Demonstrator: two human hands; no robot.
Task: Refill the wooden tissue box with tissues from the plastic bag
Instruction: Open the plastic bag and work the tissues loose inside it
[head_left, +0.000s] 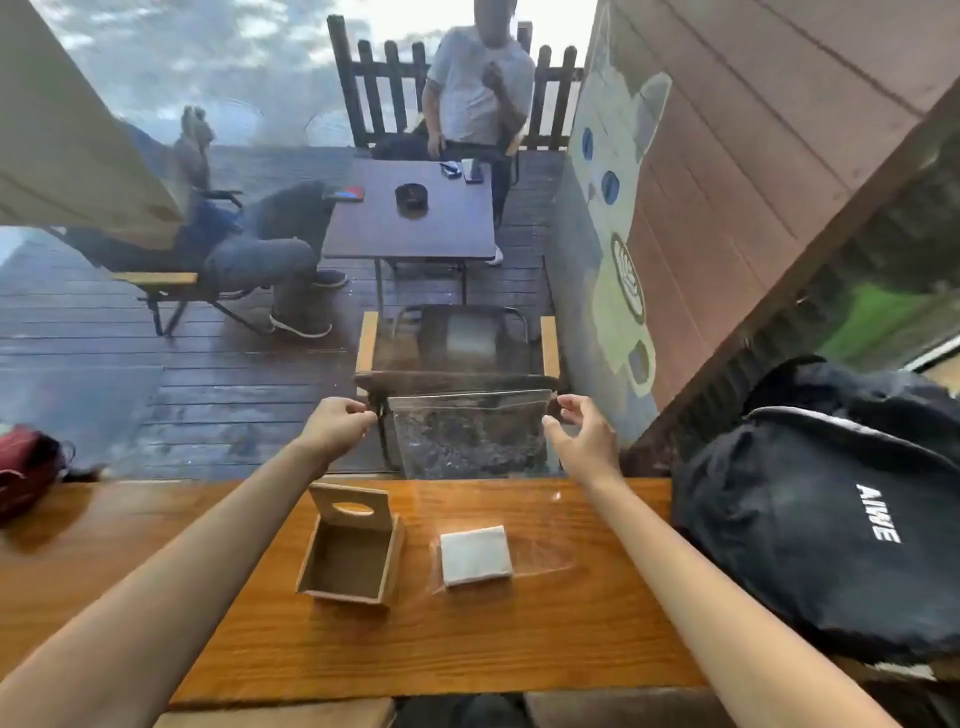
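The wooden tissue box (349, 564) stands open and empty on the wooden table (519, 639), its slotted lid (350, 506) tilted up at the back. To its right a white tissue stack (475, 555) lies inside the bottom of a clear plastic bag (467, 431). The bag's top is held up over the table's far edge. My left hand (340, 423) pinches its top left corner. My right hand (582, 434) grips the top right corner between thumb and fingers, the other fingers spread.
A black backpack (831, 525) fills the right end of the table, close to my right forearm. A red and dark item (26, 462) lies at the far left. Beyond the table's far edge is a window; outside, two people sit at a table on a deck.
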